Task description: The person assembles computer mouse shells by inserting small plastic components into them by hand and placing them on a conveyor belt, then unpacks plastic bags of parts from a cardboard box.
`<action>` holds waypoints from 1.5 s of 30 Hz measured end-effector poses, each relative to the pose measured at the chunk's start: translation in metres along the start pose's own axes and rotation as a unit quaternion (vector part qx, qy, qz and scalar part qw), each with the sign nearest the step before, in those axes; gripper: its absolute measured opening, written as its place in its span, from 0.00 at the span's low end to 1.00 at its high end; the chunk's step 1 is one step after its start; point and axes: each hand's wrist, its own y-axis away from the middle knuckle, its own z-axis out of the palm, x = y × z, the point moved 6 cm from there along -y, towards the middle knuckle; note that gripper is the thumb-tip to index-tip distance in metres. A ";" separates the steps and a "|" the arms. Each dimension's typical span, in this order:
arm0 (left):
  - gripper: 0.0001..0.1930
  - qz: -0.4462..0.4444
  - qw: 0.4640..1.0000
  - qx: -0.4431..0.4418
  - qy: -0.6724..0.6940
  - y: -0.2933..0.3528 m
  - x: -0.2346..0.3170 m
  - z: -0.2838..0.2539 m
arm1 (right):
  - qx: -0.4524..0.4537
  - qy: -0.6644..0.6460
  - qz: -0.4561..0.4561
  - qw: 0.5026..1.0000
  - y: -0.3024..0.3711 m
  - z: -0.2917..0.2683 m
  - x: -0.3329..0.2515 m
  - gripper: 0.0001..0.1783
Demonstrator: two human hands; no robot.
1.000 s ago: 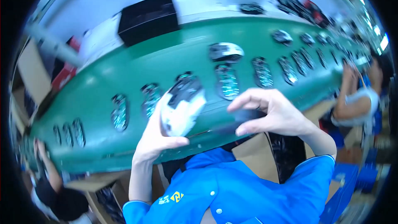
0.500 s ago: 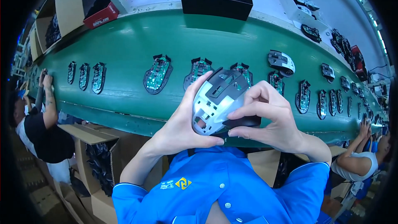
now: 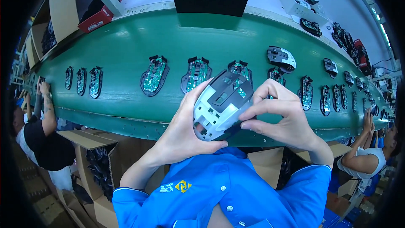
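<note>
My left hand [image 3: 179, 128] wraps round a white and dark grey computer mouse shell [image 3: 221, 103], thumb along its lower edge and fingers behind it. The shell is tilted above the near edge of the green belt, and small square openings show in its white part. My right hand [image 3: 280, 116] is closed in a pinch at the shell's right side. A black side piece [image 3: 233, 131] shows there, low against the shell and partly hidden. Behind the shell lie green mouse circuit boards on black bases [image 3: 197, 74], one partly covered by it.
More mouse boards [image 3: 96, 82] lie along the green belt [image 3: 126, 38] on both sides. An assembled mouse [image 3: 281, 59] rests to the right. A black box [image 3: 210, 2] stands on the far ledge. Cartons [image 3: 86, 139] stand below the belt. Co-workers [image 3: 44, 137] sit at left and right.
The black side piece, which stuck out to the right in my right fingers, now sits lower and closer against the shell. The shell has turned slightly in my left hand.
</note>
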 end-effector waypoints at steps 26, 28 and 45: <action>0.50 0.023 0.994 0.051 -0.093 0.006 0.002 -0.008 | 0.050 0.040 -0.020 0.998 -0.013 -0.007 -0.005 0.16; 0.50 0.020 0.994 0.050 -0.092 0.007 0.003 -0.009 | 0.055 0.023 -0.012 0.998 -0.013 -0.007 -0.003 0.16; 0.48 0.084 0.982 0.057 -0.160 0.009 0.011 -0.011 | -0.026 -0.031 0.009 0.999 -0.019 0.001 0.008 0.20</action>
